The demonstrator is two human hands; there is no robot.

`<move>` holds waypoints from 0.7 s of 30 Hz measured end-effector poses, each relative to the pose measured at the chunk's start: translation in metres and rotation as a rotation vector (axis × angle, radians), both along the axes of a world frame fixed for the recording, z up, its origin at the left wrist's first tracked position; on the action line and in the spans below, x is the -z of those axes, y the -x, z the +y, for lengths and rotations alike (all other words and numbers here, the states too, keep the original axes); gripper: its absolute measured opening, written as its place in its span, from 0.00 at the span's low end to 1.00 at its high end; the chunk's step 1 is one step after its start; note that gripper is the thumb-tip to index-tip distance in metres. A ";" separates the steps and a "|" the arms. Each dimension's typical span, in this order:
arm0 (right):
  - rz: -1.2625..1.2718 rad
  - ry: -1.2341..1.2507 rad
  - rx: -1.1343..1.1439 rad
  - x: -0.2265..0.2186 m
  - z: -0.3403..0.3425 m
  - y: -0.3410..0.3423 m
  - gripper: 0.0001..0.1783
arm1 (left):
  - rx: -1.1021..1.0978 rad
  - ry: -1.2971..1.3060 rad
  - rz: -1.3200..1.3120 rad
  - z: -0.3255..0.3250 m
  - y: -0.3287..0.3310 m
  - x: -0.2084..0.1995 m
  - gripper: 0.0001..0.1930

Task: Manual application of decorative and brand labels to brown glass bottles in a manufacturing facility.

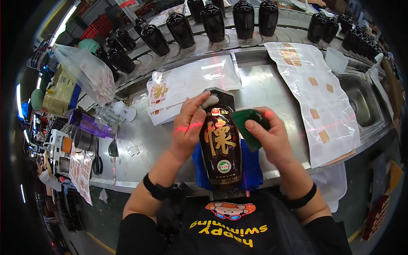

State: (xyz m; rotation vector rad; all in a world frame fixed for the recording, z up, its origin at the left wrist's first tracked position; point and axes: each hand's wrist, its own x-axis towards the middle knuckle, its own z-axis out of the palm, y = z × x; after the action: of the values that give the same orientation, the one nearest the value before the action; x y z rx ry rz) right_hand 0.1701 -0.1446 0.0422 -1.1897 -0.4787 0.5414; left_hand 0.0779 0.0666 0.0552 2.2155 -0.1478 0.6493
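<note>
While steadying the dark labelled bottle (221, 146) with left hand (189, 127) clamped on its neck, right hand (272, 138) gripping green pad (251, 125) just beside.

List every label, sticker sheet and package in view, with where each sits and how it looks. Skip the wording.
Front label: gold character on the dark bottle between both hands.
Round seal: green-white, lower on that bottle.
Label sheet: glossy white, behind the bottle.
Backing sheet: long, white, tan squares, right.
Plastic bag: clear, left.
</note>
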 end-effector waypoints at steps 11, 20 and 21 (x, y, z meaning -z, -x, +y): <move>-0.758 0.476 -0.408 -0.076 0.068 -0.081 0.11 | -0.035 1.084 0.274 -0.041 0.007 -0.002 0.32; -0.935 0.536 -0.604 -0.090 0.093 -0.088 0.16 | -0.005 1.091 0.278 -0.040 0.008 0.001 0.30; -0.958 0.541 -0.589 -0.090 0.096 -0.091 0.16 | -0.016 1.086 0.278 -0.040 0.008 0.000 0.30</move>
State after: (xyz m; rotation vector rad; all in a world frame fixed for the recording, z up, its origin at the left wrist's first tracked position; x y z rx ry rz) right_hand 0.2611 -0.0489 0.1325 -1.8175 -1.6087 0.5903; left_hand 0.0700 0.0264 0.0548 1.2229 0.3060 0.2907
